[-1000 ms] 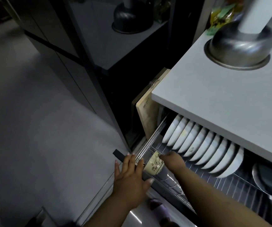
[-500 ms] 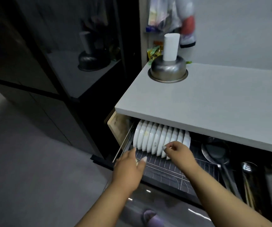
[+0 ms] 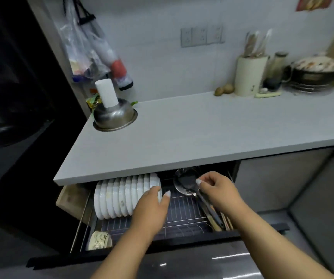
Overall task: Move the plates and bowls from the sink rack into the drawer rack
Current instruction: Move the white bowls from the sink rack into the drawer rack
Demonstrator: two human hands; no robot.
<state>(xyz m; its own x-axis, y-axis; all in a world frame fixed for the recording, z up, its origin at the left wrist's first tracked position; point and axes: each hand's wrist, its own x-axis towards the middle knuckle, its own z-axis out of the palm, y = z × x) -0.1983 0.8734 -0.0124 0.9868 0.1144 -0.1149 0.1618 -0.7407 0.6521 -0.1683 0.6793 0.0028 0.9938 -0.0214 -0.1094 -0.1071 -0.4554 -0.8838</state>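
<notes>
Head view: drawer rack [image 3: 184, 206] pulled open under the desk [image 3: 182, 133], row of white plates [image 3: 122, 196] upright at its left, left hand [image 3: 152, 210] relaxed with fingers touching the rightmost plate, right hand [image 3: 220, 190] loosely curled over a dark ladle [image 3: 188, 183], grip unclear, patterned bowl [image 3: 99, 239] at front left corner.

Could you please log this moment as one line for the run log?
left hand: touching end plate of white plates | right hand: curled above spatula | drawer rack: open

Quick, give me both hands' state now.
Left hand: open, fingers against the end plate of the row.
Right hand: fingers curled over the utensils; whether it grips one cannot be told.
</notes>
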